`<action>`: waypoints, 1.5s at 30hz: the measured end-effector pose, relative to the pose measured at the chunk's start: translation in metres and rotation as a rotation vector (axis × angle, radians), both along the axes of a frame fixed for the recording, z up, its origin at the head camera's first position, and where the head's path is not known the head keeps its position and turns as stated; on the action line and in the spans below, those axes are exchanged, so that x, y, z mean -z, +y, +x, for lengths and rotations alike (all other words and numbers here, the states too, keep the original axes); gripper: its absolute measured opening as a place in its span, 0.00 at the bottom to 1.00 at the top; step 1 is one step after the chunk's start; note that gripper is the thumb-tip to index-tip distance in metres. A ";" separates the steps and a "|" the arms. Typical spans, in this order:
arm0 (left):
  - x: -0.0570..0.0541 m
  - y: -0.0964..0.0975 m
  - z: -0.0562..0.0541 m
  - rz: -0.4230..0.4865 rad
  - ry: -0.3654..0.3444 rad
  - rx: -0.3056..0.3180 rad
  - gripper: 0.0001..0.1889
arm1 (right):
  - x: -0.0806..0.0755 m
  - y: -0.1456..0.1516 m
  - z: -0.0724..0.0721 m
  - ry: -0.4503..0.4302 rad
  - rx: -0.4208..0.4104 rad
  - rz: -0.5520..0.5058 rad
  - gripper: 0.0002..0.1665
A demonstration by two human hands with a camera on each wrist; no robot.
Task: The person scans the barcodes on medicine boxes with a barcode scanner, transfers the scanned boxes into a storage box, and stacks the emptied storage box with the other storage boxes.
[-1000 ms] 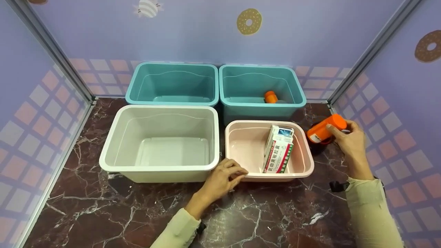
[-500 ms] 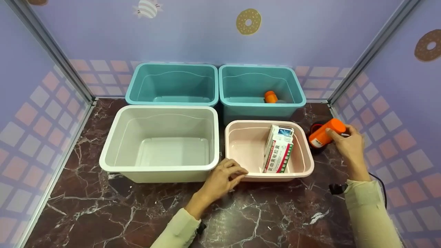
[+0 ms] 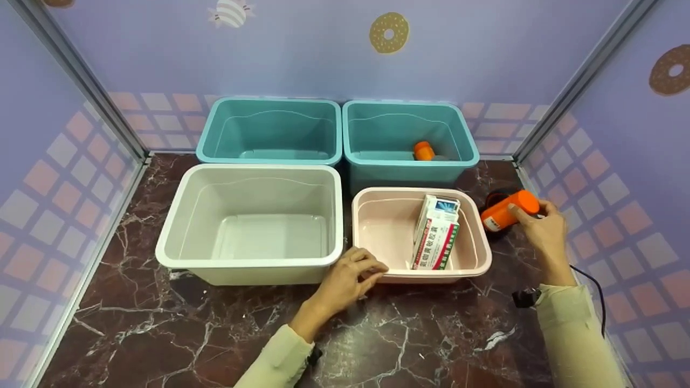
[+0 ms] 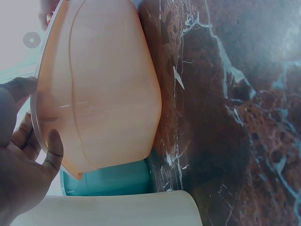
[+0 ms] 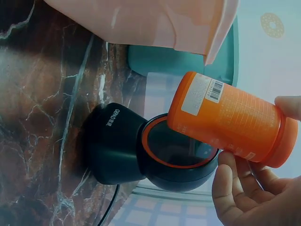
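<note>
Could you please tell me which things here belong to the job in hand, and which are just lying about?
Probably in the job:
Orange bottle, pinched by the right hand
Black device beside it
Pink bin, gripped by the left hand
Printed boxes inside it
Right teal bin, holding an orange item

Seemingly standing by:
White bin
Left teal bin

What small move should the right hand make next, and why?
The right hand should probably roll the orange cylindrical bottle, turning its white barcode label toward the round window of the black scanner: that label faces the wrist camera, with the window partly behind the bottle.
</note>
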State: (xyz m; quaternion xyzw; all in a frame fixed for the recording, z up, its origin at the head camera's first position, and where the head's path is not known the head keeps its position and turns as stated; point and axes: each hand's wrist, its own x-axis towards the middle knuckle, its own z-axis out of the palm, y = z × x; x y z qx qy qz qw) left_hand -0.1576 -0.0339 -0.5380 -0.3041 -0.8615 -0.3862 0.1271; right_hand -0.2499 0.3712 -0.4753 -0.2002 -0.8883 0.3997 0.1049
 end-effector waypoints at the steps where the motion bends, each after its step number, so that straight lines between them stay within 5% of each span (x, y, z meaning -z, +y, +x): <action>1: 0.000 0.000 0.000 -0.001 0.001 0.000 0.07 | 0.000 0.001 0.000 -0.002 0.001 -0.001 0.41; 45: 0.001 0.001 0.001 -0.004 -0.020 -0.007 0.07 | 0.011 0.012 0.006 0.004 0.094 0.032 0.48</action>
